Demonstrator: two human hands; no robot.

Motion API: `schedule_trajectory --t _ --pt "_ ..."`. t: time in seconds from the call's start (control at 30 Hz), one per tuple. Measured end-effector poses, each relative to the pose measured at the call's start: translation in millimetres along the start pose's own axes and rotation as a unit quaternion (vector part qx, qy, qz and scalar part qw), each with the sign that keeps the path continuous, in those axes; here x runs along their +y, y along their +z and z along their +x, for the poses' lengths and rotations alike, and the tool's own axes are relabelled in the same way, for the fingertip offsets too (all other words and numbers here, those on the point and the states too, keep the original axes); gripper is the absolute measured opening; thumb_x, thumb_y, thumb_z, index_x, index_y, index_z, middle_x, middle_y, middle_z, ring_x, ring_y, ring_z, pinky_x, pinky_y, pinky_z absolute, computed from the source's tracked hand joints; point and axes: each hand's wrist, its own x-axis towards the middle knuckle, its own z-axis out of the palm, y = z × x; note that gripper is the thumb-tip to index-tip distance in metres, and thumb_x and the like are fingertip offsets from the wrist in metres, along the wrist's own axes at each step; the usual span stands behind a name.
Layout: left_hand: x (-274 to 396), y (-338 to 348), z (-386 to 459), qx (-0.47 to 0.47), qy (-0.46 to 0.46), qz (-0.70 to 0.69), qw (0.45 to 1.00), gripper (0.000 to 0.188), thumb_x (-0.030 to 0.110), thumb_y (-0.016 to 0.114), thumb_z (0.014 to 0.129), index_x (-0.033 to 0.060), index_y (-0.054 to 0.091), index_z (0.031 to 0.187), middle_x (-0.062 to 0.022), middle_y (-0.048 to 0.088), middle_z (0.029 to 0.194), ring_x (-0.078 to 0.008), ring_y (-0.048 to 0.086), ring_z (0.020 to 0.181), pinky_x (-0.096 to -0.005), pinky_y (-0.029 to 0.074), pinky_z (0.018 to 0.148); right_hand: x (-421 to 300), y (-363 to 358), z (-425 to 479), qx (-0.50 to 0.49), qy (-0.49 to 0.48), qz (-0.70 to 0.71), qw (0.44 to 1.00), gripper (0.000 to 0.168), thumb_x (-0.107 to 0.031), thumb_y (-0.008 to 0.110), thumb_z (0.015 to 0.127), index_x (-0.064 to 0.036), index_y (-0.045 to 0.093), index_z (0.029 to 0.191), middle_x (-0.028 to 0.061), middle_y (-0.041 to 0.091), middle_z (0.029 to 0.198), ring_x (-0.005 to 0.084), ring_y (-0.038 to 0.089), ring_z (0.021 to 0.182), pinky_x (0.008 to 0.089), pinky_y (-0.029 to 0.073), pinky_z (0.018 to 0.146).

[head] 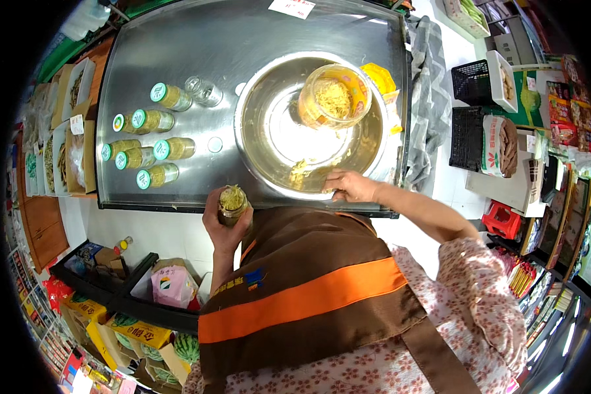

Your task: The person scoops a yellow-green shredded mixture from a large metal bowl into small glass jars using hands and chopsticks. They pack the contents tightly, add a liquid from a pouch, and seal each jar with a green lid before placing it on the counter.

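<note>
My left hand (225, 219) holds an open glass jar (232, 203) filled to the mouth with pale yellow-green shreds, just in front of the table edge. My right hand (349, 186) is at the near rim of a large steel basin (263, 165), its fingers curled down; whether they hold anything cannot be told. A clump of shreds (299, 170) lies in the basin to its left. A clear plastic tub (308, 106) with more shreds stands inside the basin. Several filled jars with green lids (160, 149) lie on the steel table, near an empty glass jar (208, 93) and a loose lid (215, 144).
The steel table (202, 34) has a raised dark edge. A yellow packet (378, 79) lies right of the basin, and a grey patterned cloth (423, 98) hangs beyond. Boxes of dried goods (61, 157) stand at the left, a black-framed shelf (143, 290) below, and a red stool (502, 219) at the right.
</note>
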Motion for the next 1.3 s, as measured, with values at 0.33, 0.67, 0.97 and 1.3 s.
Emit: schedule_trajectory --t 0.33,0.67,0.97,1.3 --pt "-4.4 3.9 1.6 -0.001 -0.021 0.000 1.000 0.048 0.016 0.079 0.068 0.0005 0.060 0.109 -0.0081 0.061 0.095 -0.0183 0.060 0.083 -0.0302 0.049 0.078 93.5 -28.2 24.1 0.154 0.247 -0.076 0.954 0.010 -0.012 0.061 0.080 -0.004 0.068 0.082 0.0189 0.068 0.080 0.0335 0.068 0.078 0.0413 0.054 0.074" --pt "3.3 2.5 -9.5 0.002 -0.060 -0.021 0.998 0.047 0.012 0.078 0.068 -0.0001 0.059 0.109 -0.0084 0.061 0.094 -0.0177 0.061 0.085 -0.0296 0.049 0.077 106.0 3.0 37.4 0.006 0.328 -0.206 0.922 0.020 -0.010 0.058 0.081 -0.004 0.066 0.099 0.0187 0.069 0.097 0.0344 0.066 0.091 0.0443 0.053 0.078" --pt "0.9 -2.3 1.2 -0.011 -0.043 -0.014 0.999 0.044 0.011 0.078 0.069 0.0006 0.059 0.107 -0.0086 0.062 0.096 -0.0178 0.061 0.084 -0.0298 0.049 0.077 46.4 54.4 96.9 0.086 0.305 0.058 0.947 0.038 -0.022 0.068 0.085 -0.007 0.056 0.117 0.0177 0.065 0.103 0.0304 0.065 0.091 0.0380 0.052 0.082" --pt "4.5 1.2 13.2 -0.031 -0.013 0.007 0.999 0.044 0.014 0.081 0.068 0.0017 0.061 0.105 -0.0094 0.063 0.097 -0.0203 0.062 0.084 -0.0319 0.050 0.077 52.3 41.9 87.8 0.172 0.275 0.303 0.896 0.008 -0.001 0.061 0.086 -0.002 0.066 0.091 0.0060 0.066 0.077 0.0153 0.060 0.062 0.0276 0.051 0.061"
